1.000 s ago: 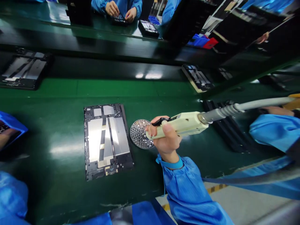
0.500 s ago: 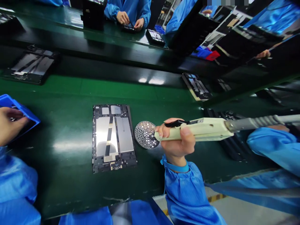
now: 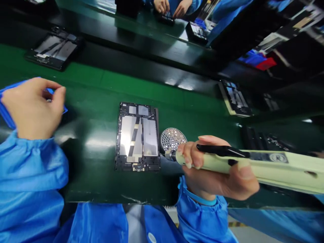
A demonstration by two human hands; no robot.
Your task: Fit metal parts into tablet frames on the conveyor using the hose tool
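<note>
Right hand [image 3: 215, 179] holds the screwdriver [image 3: 280, 172], likely stiff and sturdy, by its barrel; left hand [image 3: 35, 109] curled, contents unclear

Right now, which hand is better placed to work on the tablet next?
Probably your right hand: it grips the cream tool, tip near the tablet; your left hand is at the blue bin.

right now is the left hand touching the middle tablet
Apart: the head view shows a stretch of green tabletop between the left hand and the near edge of the middle tablet.
</note>
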